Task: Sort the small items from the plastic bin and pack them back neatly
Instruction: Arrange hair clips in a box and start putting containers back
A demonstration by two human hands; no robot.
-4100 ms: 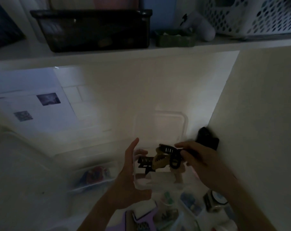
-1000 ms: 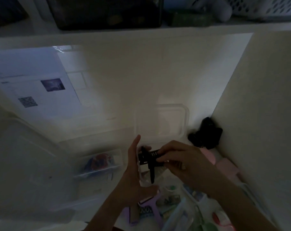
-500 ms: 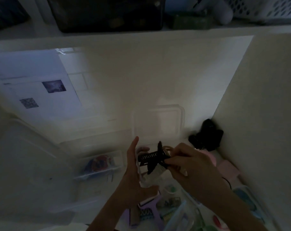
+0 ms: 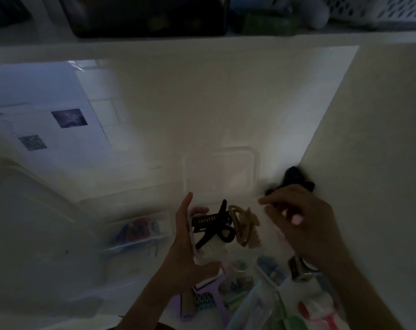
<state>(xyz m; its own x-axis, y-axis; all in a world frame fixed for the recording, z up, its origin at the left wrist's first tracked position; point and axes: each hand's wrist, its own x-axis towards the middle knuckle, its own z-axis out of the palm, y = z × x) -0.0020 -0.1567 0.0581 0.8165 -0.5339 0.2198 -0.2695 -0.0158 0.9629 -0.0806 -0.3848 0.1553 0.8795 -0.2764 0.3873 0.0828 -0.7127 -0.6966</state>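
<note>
Holding a small clear box [image 4: 209,253], my left hand [image 4: 185,248] has its grip round it: the thumb lies under the near edge and the fingers stand up straight along the left side. My right hand [image 4: 302,222] is just to the right of the box and holds nothing; its fingers are loosely bent, so this grip is relaxed and half wide, and the fingertips point left toward the clips. In the box I see a black claw clip [image 4: 214,222] lying on top, partly over the rim, and a tan clip [image 4: 244,228] touching it on the right side. Something white is under them, but I cannot tell what it is.

Nearest to me, below both hands, many small items lie close together: a purple comb [image 4: 207,301], a clear tub [image 4: 238,279] with small coloured pieces, a tape roll [image 4: 297,269], and a red thing [image 4: 319,313] at the lower right. All is dark and blurred, so I cannot name more.

To the left stands a clear tray [image 4: 140,232] with red and blue items inside. Behind the box a clear lid [image 4: 221,172] lies flat on the white desk [image 4: 178,127]. A black object [image 4: 295,179] sits in the corner against the right wall, just behind my right hand. Far left there is a paper sheet [image 4: 49,120] with two small pictures. Above, on a shelf [image 4: 202,41], are a dark bin [image 4: 145,15] and a white basket [image 4: 381,8].
</note>
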